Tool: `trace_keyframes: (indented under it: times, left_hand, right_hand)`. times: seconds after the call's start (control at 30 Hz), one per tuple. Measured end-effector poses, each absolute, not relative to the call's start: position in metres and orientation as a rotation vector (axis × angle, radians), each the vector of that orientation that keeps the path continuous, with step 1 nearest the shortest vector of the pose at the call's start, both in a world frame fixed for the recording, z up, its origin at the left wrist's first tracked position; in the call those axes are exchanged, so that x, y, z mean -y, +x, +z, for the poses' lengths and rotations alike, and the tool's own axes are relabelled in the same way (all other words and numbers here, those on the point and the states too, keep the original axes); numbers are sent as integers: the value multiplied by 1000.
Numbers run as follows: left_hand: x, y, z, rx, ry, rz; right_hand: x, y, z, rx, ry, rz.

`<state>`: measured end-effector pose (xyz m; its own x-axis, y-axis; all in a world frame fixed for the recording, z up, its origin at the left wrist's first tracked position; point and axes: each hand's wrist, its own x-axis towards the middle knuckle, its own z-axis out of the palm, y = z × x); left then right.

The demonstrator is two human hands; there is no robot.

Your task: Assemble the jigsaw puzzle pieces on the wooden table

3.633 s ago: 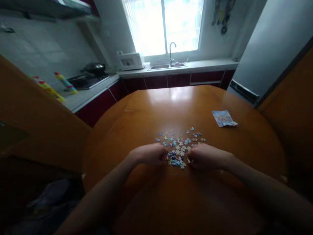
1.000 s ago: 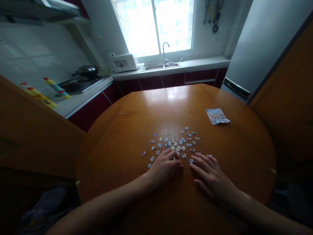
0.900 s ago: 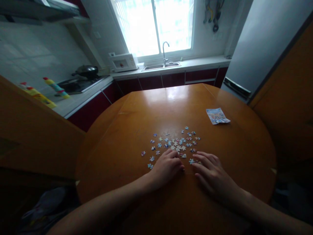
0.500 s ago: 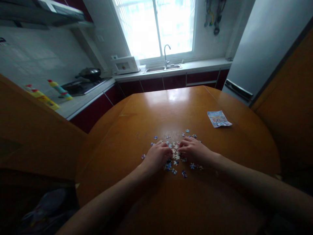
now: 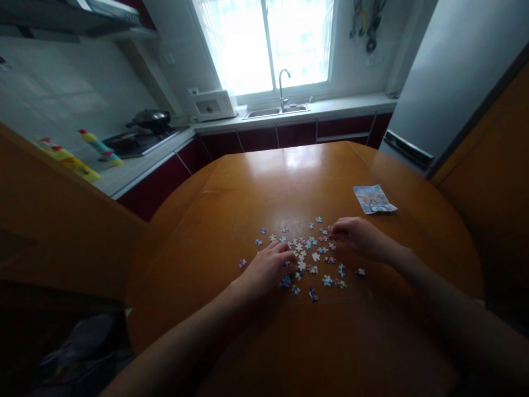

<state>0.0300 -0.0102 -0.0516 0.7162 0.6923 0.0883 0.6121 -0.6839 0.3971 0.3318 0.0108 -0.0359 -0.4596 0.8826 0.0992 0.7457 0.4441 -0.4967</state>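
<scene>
- Daylight from the window (image 5: pixel 300 38) falls across a kitchen, with a sink (image 5: pixel 264 113), a tap (image 5: pixel 281 91) and a microwave (image 5: pixel 212 105) along the far side, and a shine on the brown tabletop (image 5: pixel 248 187).
- Loose puzzle pieces (image 5: pixel 302 266) lie scattered near the middle of that tabletop, bunched in the centre and thinner at the edges. Many are pale, others blue or multicoloured.
- The right hand (image 5: pixel 360 234) has just moved out to the far right side of the spread, away from the left one. Its fingers are curled in, with the tips right by a few pieces; from where I stand I cannot tell whether one is pinched there.
- The left hand (image 5: pixel 268 269) has stayed low over the left part of the cluster, fingers bent down among the pieces. It hides some of them, and whether it grips any I cannot tell.
- With the two hands now apart, more of the pieces on the right are in plain view, among them a pale piece (image 5: pixel 316 256) and a blue piece (image 5: pixel 327 280).
- Nearer the person lies a dark piece (image 5: pixel 313 295), while a small piece (image 5: pixel 360 272) sits by itself off to the right. Neither is touched by a hand.
- Beyond the right hand a creased printed sheet (image 5: pixel 374 199) lies on the tabletop, apart from the pieces and untouched.
</scene>
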Motion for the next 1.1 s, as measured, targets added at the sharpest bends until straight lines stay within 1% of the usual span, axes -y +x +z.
trace_keyframes:
  times: [0.1, 0.23, 0.3, 0.4, 0.47, 0.63, 0.73, 0.83, 0.9, 0.97, 1.03, 1.1]
  left_hand:
    - [12, 32, -48, -1009, 2526, 382]
    - [3, 23, -40, -999, 2440, 525]
    - [-7, 10, -35, -1090, 2422, 666]
    - [-25, -17, -27, -1255, 2445, 747]
    - [-36, -39, -23, -1383, 2446, 682]
    - [-51, -80, -19, -1776, 2370, 319]
    - [-54, -90, -22, -1777, 2210, 88]
    - [-54, -91, -25, -1684, 2158, -9]
    - [-52, -83, -27, -1657, 2217, 87]
    - [-46, -65, -29, -1634, 2296, 365]
    - [-35, -39, -36, -1434, 2315, 653]
    - [-23, -11, -47, -1199, 2343, 738]
  right_hand:
    - [-11, 360, -31, 2317, -1471, 771]
    - [-9, 367, -35, 2401, -1473, 1036]
    - [-9, 364, -39, 2448, -1528, 992]
    - [-9, 353, -43, 2470, -1610, 701]
    - [-7, 341, -44, 2437, -1560, 558]
    - [5, 303, -50, 2443, -1240, 472]
    - [10, 289, -57, 2502, -1117, 447]
    - [9, 284, -65, 2514, -1075, 400]
    - [7, 284, -70, 2526, -1055, 329]
    - [4, 284, -73, 2536, -1046, 266]
    - [0, 286, -75, 2511, -1072, 265]
    - [-5, 292, -74, 2443, -1142, 331]
